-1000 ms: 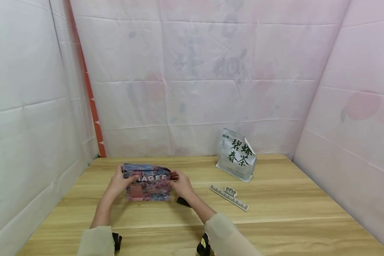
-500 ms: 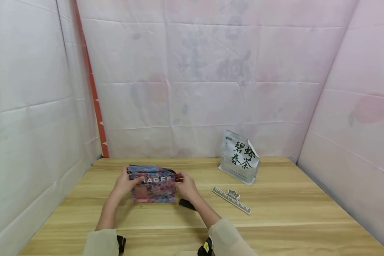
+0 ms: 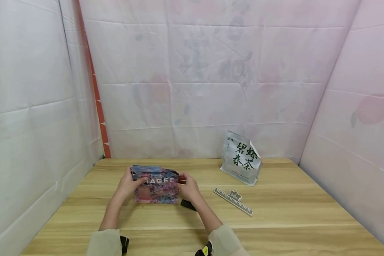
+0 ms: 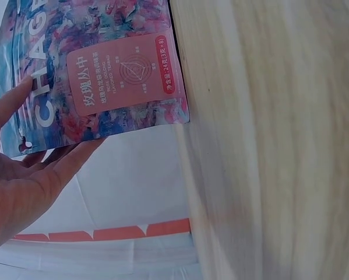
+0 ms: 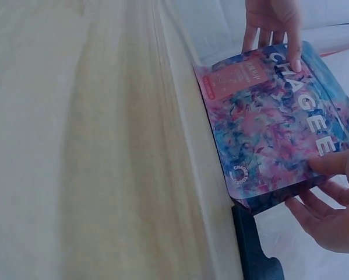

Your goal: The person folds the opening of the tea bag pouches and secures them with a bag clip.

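Pouch (image 3: 160, 193) in pink and blue, lettered in white, stands at the left of the worktop (image 3: 275, 217) in the head view, with both hands on it. The left hand (image 3: 128, 185) grips its left side near the top, thumb across the front; the right hand (image 3: 187, 186) grips the right side. A black piece (image 3: 188, 205) lies just beside the pouch, partly hidden by the right arm. Farther right, a clip (image 3: 233, 201) with a piano-key pattern lies aslant, and behind it stands a silver bag (image 3: 241, 158), its upper right corner bent. Pale cloth (image 3: 195, 103) hangs around the worktop, a red strip (image 3: 100, 110) down its left side.

In the left wrist view, the left thumb presses the front and the fingers (image 4: 78, 160) go behind, grasping the pouch between them. A pink label (image 4: 122, 76) shows, and the lower edge appears to meet the worktop.

In the right wrist view, the right thumb lies on the front by the last letters, the other fingers curled behind the side, pinching it. The black piece sits at the lower corner, seemingly touching.
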Tool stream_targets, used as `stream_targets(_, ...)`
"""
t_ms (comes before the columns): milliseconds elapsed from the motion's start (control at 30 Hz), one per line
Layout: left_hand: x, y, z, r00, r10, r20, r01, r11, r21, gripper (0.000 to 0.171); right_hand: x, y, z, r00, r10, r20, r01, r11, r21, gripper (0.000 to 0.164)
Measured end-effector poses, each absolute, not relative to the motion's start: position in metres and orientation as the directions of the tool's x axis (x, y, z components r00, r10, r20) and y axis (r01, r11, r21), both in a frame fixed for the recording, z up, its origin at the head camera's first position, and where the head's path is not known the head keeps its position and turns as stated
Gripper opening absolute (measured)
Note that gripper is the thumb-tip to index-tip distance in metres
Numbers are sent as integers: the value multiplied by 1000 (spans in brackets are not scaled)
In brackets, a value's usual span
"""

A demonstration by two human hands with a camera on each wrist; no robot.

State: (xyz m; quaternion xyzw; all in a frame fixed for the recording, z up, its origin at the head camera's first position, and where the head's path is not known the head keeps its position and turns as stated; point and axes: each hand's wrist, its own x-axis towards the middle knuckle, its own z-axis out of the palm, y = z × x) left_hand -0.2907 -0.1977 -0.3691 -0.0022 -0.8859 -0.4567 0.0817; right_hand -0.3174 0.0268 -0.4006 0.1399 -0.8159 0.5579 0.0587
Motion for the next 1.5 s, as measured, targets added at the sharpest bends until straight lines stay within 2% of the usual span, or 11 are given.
stream_targets(367,-288,-194,-370,-986,-72,152,84,572,816,72,-315,31,-401,-944,-173,280,-324,330,-887,24)
stream_targets(1100,-287,-195,-365,-992,-46,118,65,615,785,86,-317,35,-400,-947,-191,258,-310,339,-888,30)
stream_targets(1200,-286,-196,-363,-985,-54,165,96,622,777,83,-317,35,-398,-945,-193,265,-318,346,-883,33)
stream_targets(1300,-287,-194,-360,-957,-82,278,157,659,735,80,-317,34,-396,-931,-204,304,-358,333,-872,34)
stream_targets(1500,-287,-181,-349,-843,-92,530,299,738,605,55,-316,32,-393,-886,-200,419,-462,291,-838,26)
